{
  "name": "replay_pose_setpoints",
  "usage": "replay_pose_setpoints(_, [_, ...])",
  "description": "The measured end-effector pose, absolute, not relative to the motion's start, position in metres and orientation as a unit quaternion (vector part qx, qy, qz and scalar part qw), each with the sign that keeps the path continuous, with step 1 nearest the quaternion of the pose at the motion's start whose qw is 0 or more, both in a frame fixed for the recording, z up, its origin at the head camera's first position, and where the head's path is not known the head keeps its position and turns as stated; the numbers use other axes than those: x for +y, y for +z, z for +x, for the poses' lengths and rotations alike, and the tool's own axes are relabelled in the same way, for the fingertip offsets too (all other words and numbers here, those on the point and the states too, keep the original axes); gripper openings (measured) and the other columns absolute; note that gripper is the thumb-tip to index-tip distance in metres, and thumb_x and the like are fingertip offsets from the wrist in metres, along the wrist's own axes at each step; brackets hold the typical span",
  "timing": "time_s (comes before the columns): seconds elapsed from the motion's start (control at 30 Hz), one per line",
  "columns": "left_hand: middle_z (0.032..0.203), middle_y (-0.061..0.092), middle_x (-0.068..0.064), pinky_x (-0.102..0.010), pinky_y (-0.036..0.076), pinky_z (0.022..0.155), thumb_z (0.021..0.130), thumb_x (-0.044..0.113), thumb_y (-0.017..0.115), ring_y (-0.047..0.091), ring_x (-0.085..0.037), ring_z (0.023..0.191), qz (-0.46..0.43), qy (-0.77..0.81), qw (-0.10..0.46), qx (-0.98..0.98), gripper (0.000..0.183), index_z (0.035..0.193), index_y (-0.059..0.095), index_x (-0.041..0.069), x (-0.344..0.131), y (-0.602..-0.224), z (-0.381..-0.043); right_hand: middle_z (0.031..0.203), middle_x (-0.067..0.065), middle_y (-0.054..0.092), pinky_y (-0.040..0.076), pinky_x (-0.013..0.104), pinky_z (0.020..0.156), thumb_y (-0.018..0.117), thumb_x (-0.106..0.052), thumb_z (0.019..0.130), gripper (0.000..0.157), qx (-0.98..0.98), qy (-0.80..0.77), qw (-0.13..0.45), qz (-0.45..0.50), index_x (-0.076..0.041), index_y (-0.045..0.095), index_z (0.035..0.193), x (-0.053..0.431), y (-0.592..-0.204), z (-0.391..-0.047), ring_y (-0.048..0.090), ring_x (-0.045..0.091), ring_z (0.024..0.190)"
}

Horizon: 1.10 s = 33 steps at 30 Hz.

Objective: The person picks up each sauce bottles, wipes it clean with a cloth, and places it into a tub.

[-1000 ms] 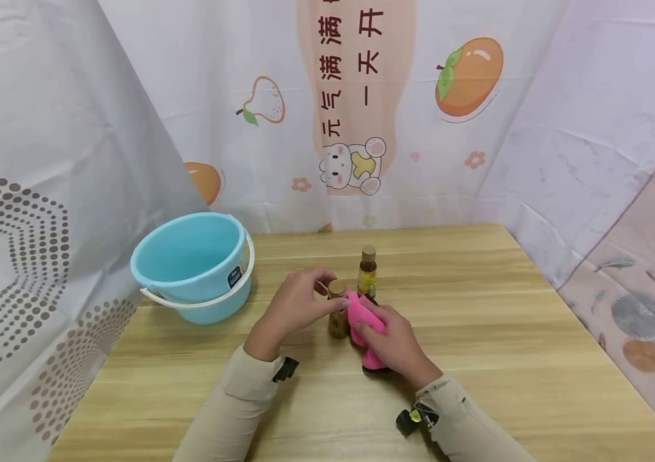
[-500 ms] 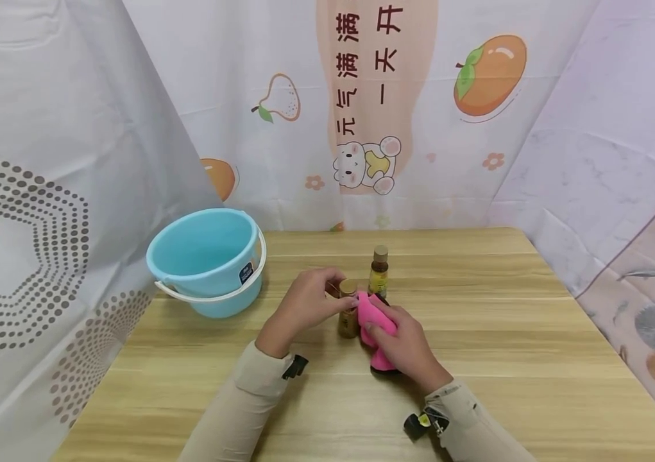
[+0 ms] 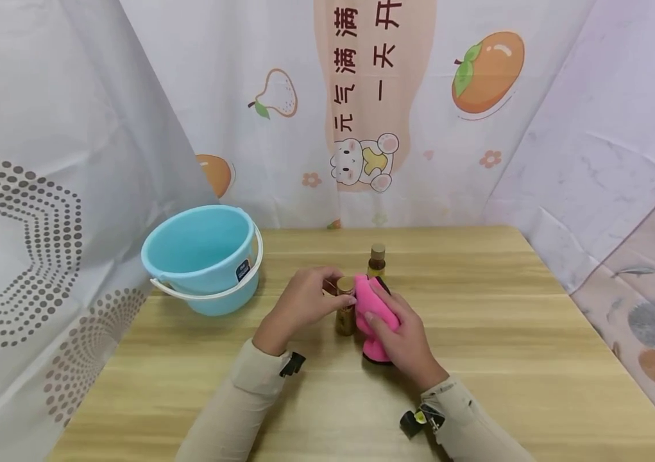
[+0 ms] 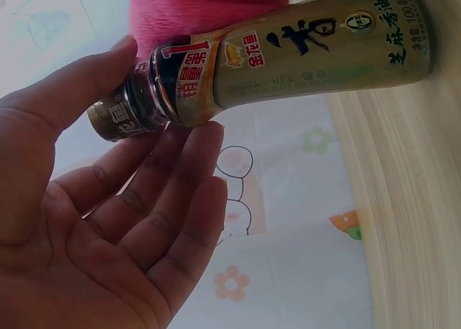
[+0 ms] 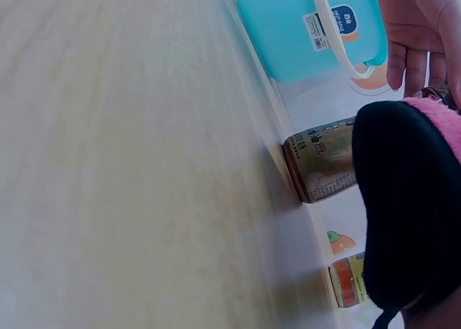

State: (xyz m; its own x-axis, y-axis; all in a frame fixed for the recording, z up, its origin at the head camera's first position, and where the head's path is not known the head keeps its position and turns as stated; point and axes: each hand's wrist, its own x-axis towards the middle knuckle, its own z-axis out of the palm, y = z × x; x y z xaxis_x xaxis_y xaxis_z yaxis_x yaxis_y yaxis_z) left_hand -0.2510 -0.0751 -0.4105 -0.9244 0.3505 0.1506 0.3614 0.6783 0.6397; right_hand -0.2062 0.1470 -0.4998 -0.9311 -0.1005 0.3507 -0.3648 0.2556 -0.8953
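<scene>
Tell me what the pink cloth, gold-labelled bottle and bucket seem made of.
Pink cloth: soft fabric, probably synthetic plush, given its fuzzy nap. Gold-labelled bottle: glass or plastic, unclear which; glossy highlights. Bucket: likely moulded plastic, smooth, evenly light blue.

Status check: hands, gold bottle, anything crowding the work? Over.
Left hand pinching gold bottle at the neck, bottle upright. Right hand gripping pink cloth beside it. Possible obstacle: second bottle close behind cloth.

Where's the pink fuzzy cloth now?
In the head view, the pink cloth is in the person's right hand, just right of the golden-brown bottle that the left hand holds near its cap.
</scene>
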Motion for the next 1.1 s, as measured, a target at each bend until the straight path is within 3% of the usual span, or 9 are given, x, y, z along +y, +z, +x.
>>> replay_pose_setpoints(0.37, [0.103,0.075,0.004,-0.035,0.06,0.083,0.086,0.043,0.085,0.071,-0.014,0.097,-0.2,-0.345,0.003,-0.917,0.043,0.118,0.073,0.018,-0.07,-0.397,-0.259,0.125,0.003,0.063,0.061,0.03,0.072,0.073,-0.027,0.099,0.051,-0.785,0.591,0.118,0.141,-0.034,0.058,0.147,0.151,-0.49,-0.213,0.065,0.024,0.1])
replay_pose_setpoints(0.63, [0.103,0.076,0.003,-0.036,0.061,0.084,0.086,0.041,0.085,0.071,-0.014,0.097,-0.192,-0.347,0.003,-0.918,0.043,0.119,0.074,0.016,-0.07,-0.397,-0.255,0.118,0.004,0.066,0.059,0.033,0.073,0.074,-0.038,0.097,0.049,-0.816,0.568,0.054,0.091,-0.032,0.062,0.144,0.15,-0.49,-0.212,0.063,0.023,0.096])
replay_pose_setpoints(1.1, [0.106,0.076,0.005,-0.038,0.06,0.084,0.088,0.04,0.083,0.071,-0.014,0.099,-0.195,-0.35,0.0,-0.916,0.037,0.117,0.075,0.019,-0.074,-0.405,-0.251,0.11,0.006,0.066,0.057,0.032,0.07,0.076,-0.035,0.095,0.054,-0.847,0.529,-0.021,0.04,-0.03,0.06,0.146,0.148,-0.499,-0.209,0.062,0.02,0.087])
